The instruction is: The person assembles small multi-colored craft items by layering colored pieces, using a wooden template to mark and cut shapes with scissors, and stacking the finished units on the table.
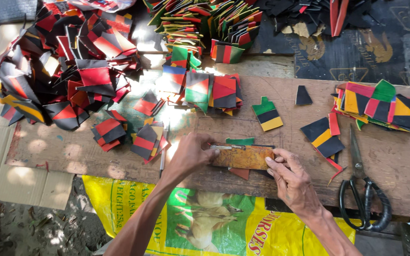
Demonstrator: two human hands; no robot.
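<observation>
Head view: the left hand (191, 154) presses its curled, bunched fingers onto the left end of a brown rectangular template (243, 157) near the front edge of the wooden board (404, 161), pinching a thin metal blade (221, 147) along the template's top edge. The right hand (293, 182) comes in from five o'clock, fingertips pressed together on the template's right end. A green piece (240, 141) and a red piece (239, 173) poke out from beneath the template.

At three o'clock, well apart, lie black-handled scissors (362, 189). A green, black and yellow cut piece (267, 114) sits at one o'clock, a black and yellow stack (323, 137) at two o'clock. Red and black stacks (129, 135) crowd ten o'clock, with a large heap (58, 66) beyond. A yellow printed sack (205, 223) spreads at six o'clock.
</observation>
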